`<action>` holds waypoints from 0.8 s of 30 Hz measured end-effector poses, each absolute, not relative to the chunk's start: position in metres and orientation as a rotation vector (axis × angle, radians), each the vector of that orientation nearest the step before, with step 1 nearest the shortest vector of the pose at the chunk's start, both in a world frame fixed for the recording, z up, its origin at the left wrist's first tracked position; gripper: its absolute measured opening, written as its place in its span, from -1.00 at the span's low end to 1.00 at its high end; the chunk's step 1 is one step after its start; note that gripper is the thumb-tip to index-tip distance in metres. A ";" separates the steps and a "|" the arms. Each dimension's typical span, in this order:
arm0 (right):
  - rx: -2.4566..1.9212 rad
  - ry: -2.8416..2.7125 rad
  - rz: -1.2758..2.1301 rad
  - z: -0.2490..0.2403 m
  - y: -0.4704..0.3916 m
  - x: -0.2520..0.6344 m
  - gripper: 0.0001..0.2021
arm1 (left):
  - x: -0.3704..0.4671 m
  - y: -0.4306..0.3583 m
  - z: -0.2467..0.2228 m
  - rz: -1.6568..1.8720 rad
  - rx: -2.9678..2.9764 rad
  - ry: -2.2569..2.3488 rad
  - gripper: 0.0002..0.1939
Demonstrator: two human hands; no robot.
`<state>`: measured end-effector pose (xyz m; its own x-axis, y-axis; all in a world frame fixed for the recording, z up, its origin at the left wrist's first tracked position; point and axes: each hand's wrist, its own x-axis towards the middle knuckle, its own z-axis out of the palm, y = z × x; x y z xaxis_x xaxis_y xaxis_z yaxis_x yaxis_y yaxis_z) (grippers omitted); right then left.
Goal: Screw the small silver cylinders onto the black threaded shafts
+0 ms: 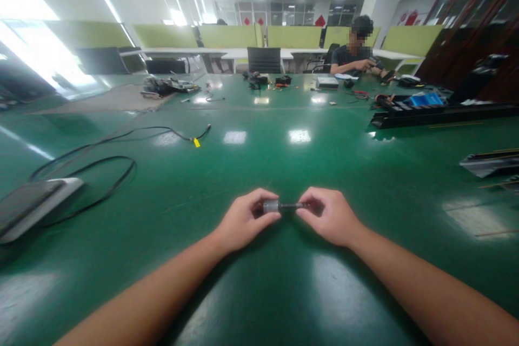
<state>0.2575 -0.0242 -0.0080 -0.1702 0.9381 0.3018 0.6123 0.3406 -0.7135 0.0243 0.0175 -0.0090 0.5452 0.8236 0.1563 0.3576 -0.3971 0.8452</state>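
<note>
A small tool with a grey metal cylinder (271,206) and a thin dark shaft (288,206) lies level between my hands, just above the green table (243,167). My left hand (245,220) is closed round the cylinder, thumb below and fingers above. My right hand (330,216) pinches the far right end of the shaft between thumb and fingertips. Between the two hands a short stretch of the shaft shows. The ends of the tool are partly hidden by my fingers.
A grey-white device (67,189) with a looping black cable (133,167) is at the left. Long black rails (446,113) with a blue item lie at the right. Tools and parts are scattered at the far edge, where a person (340,59) sits handling something.
</note>
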 end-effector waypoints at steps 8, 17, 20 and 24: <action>-1.355 -1.883 0.569 -0.008 -0.025 0.258 -0.97 | 0.024 0.018 -0.009 0.735 1.963 0.939 -0.71; -1.357 -1.881 0.575 -0.007 -0.025 0.258 -0.97 | 0.024 0.017 -0.007 0.752 1.945 0.942 -0.72; -1.361 -1.881 0.568 -0.007 -0.026 0.258 -0.98 | 0.024 0.018 -0.007 0.745 1.938 0.947 -0.70; -1.367 -1.880 0.562 -0.008 -0.025 0.258 -0.97 | 0.023 0.018 -0.008 0.742 1.938 0.948 -0.69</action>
<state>0.2583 -0.0248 -0.0082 -0.1660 0.9383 0.3034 0.6177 0.3388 -0.7097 0.0232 0.0182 -0.0079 0.5403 0.8295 0.1413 0.3364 -0.3669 0.8673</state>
